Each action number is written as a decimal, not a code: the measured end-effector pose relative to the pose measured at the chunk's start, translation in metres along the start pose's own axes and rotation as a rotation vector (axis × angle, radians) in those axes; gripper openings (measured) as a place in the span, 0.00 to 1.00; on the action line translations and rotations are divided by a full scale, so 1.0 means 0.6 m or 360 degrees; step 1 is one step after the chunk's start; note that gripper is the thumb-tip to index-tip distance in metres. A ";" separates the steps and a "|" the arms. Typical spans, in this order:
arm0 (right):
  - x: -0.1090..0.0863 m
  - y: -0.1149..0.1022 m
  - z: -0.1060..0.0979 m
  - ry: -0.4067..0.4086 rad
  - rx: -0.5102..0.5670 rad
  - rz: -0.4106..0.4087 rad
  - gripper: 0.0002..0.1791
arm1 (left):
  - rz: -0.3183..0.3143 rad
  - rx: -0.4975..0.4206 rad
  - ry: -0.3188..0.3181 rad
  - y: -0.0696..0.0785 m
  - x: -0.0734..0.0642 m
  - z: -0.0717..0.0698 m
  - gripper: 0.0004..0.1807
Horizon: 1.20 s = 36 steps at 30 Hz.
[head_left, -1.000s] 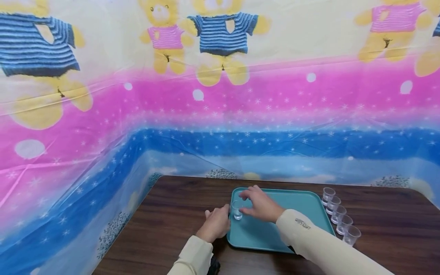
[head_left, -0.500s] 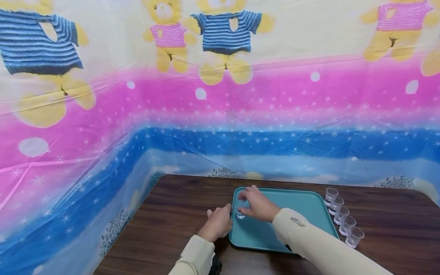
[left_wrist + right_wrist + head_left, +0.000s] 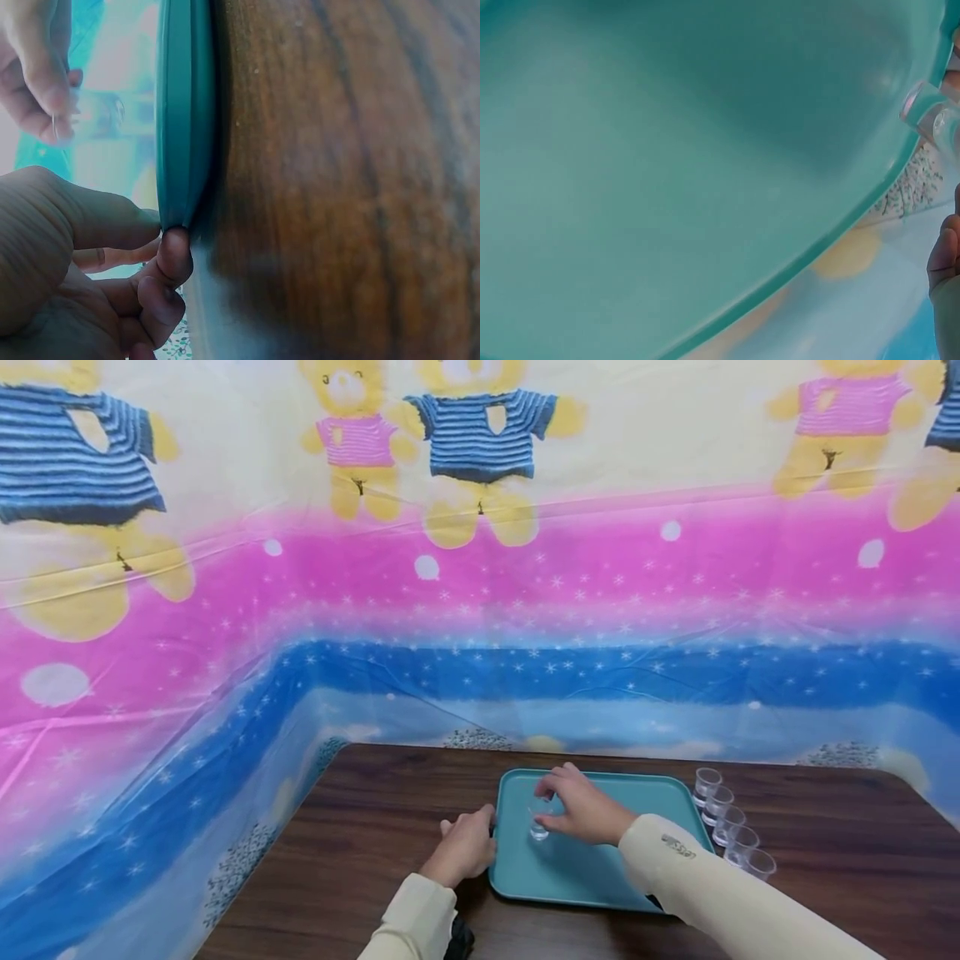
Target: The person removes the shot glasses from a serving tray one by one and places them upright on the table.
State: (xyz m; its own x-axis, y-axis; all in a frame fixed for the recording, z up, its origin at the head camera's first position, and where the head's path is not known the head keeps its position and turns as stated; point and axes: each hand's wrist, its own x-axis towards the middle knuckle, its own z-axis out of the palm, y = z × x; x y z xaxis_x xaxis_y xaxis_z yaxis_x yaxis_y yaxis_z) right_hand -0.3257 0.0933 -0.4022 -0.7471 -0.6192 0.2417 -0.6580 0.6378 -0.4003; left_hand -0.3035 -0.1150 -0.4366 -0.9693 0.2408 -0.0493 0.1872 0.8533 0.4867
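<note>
A small clear plastic cup (image 3: 538,828) is over the left part of the teal tray (image 3: 600,881). My right hand (image 3: 581,806) pinches this cup near its rim, thumb on the near side and fingers on the far side. In the right wrist view the cup (image 3: 934,120) shows at the right edge, with part of the hand (image 3: 946,255) beside it. I cannot tell whether the cup's base touches the tray. My left hand (image 3: 467,847) holds the tray's left edge; in the left wrist view its thumb and fingers pinch the rim (image 3: 180,135).
Several clear cups (image 3: 723,822) stand in a slanting row on the brown wooden table (image 3: 390,810), just right of the tray. A printed bear-pattern cloth (image 3: 480,672) hangs behind and to the left. A dark strap (image 3: 459,937) sits at the left wrist.
My right hand has closed on the cup and shifted it rightward, away from the tray's left edge. The left hand keeps its hold on the tray. The head view has turned slightly.
</note>
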 end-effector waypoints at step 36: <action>-0.231 0.112 -0.150 0.0171 -0.0213 0.0177 0.12 | 0.0028 -0.0067 -0.0041 0.002 0.003 0.000 0.13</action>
State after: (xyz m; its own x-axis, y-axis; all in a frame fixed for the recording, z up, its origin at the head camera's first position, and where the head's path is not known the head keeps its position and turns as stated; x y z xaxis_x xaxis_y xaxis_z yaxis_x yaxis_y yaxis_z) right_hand -0.2747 0.2634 -0.3829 -0.8168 -0.4939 0.2982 -0.5723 0.7591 -0.3103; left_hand -0.3051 -0.1137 -0.4362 -0.9615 0.2677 -0.0628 0.1966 0.8288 0.5238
